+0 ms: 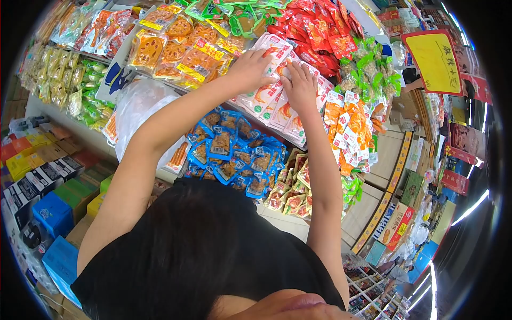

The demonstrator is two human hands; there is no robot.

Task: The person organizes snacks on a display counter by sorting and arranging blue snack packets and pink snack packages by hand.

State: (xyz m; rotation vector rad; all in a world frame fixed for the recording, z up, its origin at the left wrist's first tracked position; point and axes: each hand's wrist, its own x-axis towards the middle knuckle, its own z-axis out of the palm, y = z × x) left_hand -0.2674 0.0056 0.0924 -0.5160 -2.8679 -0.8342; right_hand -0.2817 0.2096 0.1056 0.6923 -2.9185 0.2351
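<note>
Pink packets [266, 109] beneath hands [249, 71] (loosely spread)

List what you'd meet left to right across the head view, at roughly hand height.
Yellowish packets → orange packs → left hand → right hand → green-topped packets → yellow sign.

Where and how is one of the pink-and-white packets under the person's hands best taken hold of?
Probably by the near end of a pink-and-white packet, pinched from the person's side: the packets lie flat and close together, leaving little room along their long sides, while the near ends show uncovered. The left hand and right hand rest farther up.
</note>
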